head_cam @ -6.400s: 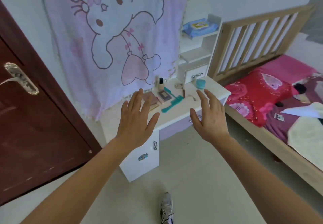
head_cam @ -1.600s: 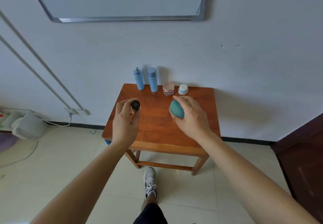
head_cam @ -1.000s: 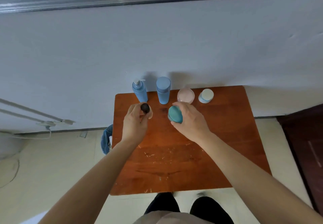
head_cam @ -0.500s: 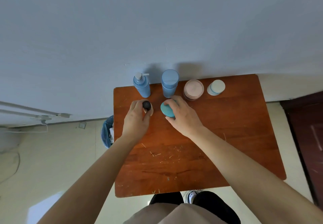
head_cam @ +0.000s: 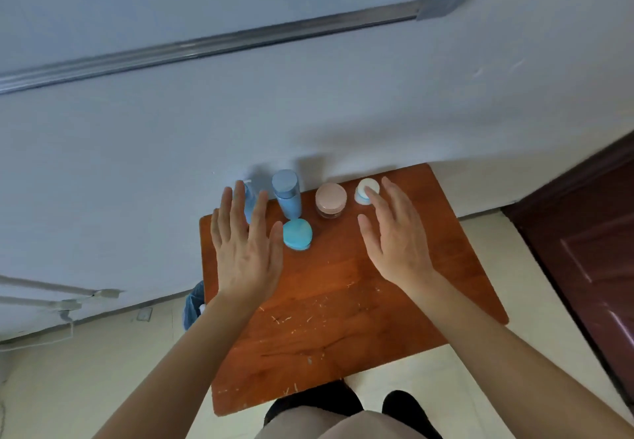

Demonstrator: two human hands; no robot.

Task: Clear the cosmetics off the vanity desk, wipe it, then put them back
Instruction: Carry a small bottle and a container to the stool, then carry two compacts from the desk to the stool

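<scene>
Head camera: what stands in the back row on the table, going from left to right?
pump bottle → blue capped bottle → pink jar → white-lidded jar

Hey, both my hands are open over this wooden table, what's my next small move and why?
Probably draw both hands back and return to the vanity desk: the left hand and right hand grip nothing, and the teal case lies free on the table.

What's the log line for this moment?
left hand: open, empty | right hand: open, empty | teal case: resting on wooden table
</scene>
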